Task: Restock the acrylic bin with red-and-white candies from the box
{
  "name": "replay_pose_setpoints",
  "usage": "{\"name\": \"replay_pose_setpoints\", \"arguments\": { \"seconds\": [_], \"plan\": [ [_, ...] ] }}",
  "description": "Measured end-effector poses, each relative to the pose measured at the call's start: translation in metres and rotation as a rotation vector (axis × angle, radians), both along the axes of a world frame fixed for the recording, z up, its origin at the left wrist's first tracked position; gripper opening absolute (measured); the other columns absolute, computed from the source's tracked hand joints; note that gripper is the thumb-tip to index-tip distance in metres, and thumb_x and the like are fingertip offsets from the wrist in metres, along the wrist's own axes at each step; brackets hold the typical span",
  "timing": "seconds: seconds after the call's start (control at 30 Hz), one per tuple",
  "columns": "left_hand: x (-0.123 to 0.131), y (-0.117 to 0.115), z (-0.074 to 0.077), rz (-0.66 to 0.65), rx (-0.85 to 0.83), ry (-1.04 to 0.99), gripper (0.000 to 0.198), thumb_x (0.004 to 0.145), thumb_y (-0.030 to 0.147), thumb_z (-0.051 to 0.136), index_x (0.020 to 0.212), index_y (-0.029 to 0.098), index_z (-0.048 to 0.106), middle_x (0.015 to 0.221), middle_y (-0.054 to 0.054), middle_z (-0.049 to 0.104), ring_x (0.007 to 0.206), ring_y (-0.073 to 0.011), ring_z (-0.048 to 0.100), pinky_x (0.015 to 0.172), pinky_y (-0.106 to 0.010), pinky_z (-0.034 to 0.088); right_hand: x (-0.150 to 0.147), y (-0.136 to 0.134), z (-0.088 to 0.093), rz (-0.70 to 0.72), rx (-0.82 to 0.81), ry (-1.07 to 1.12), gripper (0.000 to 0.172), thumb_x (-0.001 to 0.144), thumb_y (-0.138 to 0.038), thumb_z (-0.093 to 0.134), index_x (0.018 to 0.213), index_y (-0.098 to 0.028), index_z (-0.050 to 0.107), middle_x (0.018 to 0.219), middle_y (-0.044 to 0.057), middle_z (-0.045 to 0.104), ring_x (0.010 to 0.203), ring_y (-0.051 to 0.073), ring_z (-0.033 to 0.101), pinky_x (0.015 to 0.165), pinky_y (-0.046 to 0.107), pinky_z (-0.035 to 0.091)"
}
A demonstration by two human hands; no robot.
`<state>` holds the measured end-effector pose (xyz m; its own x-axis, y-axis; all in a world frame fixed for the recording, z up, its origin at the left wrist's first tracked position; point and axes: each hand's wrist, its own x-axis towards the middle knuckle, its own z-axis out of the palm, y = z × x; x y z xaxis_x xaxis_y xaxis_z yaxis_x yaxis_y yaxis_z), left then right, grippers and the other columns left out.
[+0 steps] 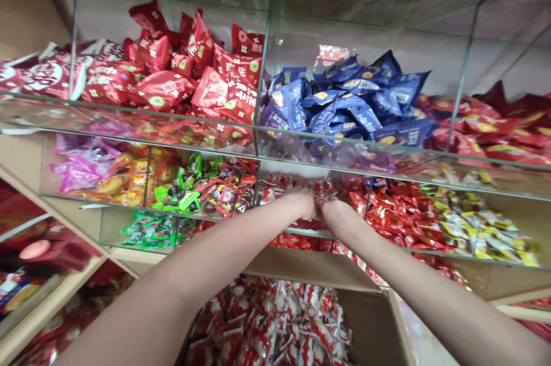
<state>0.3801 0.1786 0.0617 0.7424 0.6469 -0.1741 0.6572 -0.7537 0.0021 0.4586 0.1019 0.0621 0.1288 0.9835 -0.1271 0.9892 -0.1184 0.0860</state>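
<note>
Both my arms stretch forward into a middle-shelf compartment that holds red-and-white wrapped sweets (275,185). My left hand (302,203) is over these sweets, its fingers bent and blurred. Close beside it on the right, my right hand (333,212) reaches in among the wrappers, its fingers mostly hidden. Whether either hand grips a sweet cannot be made out. Below my forearms stands an open cardboard box (370,320), holding many similar red-and-white wrapped sweets (275,326).
Glass dividers and a front ledge (206,148) surround the compartment. Red packets (228,85) and blue packets (361,102) fill the shelf above. Red sweets (396,211) and yellow-and-white sweets (486,228) lie to the right, green-wrapped sweets (150,230) at lower left.
</note>
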Motion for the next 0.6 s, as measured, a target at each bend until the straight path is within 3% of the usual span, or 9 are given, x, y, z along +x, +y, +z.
{"name": "replay_pose_setpoints", "arguments": {
  "seconds": [0.17, 0.3, 0.4, 0.5, 0.6],
  "plan": [
    [-0.003, 0.004, 0.003, 0.001, -0.024, 0.016, 0.092, 0.058, 0.051, 0.064, 0.133, 0.014, 0.026, 0.141, -0.014, 0.023, 0.128, -0.0328, 0.016, 0.103, -0.046, 0.017, 0.003, -0.001, -0.002, -0.015, 0.013, 0.016, 0.029, 0.078, -0.003, 0.038, 0.097, -0.005, 0.060, 0.093, 0.020, 0.062, 0.086, 0.021, 0.062, 0.071, 0.026, 0.046],
    [-0.021, 0.000, 0.012, -0.026, 0.007, 0.019, 0.096, 0.054, 0.045, 0.071, 0.132, 0.014, 0.025, 0.142, -0.015, 0.019, 0.128, -0.0355, 0.015, 0.101, -0.052, 0.018, 0.002, 0.000, -0.003, -0.031, 0.042, 0.018, 0.029, 0.076, 0.001, 0.037, 0.097, -0.004, 0.056, 0.092, 0.020, 0.061, 0.083, 0.022, 0.063, 0.068, 0.027, 0.047],
    [-0.034, -0.006, 0.014, -0.088, 0.051, -0.004, 0.072, 0.063, 0.033, 0.067, 0.126, 0.016, 0.038, 0.139, -0.013, 0.027, 0.126, -0.0349, 0.021, 0.100, -0.052, 0.022, 0.000, 0.000, -0.001, -0.030, 0.077, 0.002, 0.033, 0.075, 0.004, 0.035, 0.103, -0.001, 0.052, 0.093, 0.021, 0.060, 0.083, 0.022, 0.063, 0.066, 0.027, 0.047],
    [-0.042, -0.011, 0.012, -0.170, 0.069, -0.021, 0.043, 0.071, 0.019, 0.058, 0.113, 0.017, 0.052, 0.133, -0.010, 0.040, 0.121, -0.0301, 0.034, 0.098, -0.042, 0.030, -0.001, -0.001, 0.000, 0.001, 0.081, -0.002, 0.031, 0.074, 0.004, 0.035, 0.096, -0.005, 0.055, 0.094, 0.019, 0.060, 0.082, 0.020, 0.062, 0.068, 0.026, 0.046],
    [-0.047, -0.012, 0.009, -0.202, 0.087, -0.035, 0.038, 0.070, 0.014, 0.057, 0.108, 0.017, 0.056, 0.127, -0.011, 0.045, 0.114, -0.0269, 0.042, 0.093, -0.034, 0.036, 0.000, -0.002, 0.000, 0.009, 0.085, -0.002, 0.026, 0.076, -0.001, 0.037, 0.090, -0.009, 0.057, 0.092, 0.016, 0.060, 0.079, 0.021, 0.063, 0.066, 0.027, 0.046]
  ]
}}
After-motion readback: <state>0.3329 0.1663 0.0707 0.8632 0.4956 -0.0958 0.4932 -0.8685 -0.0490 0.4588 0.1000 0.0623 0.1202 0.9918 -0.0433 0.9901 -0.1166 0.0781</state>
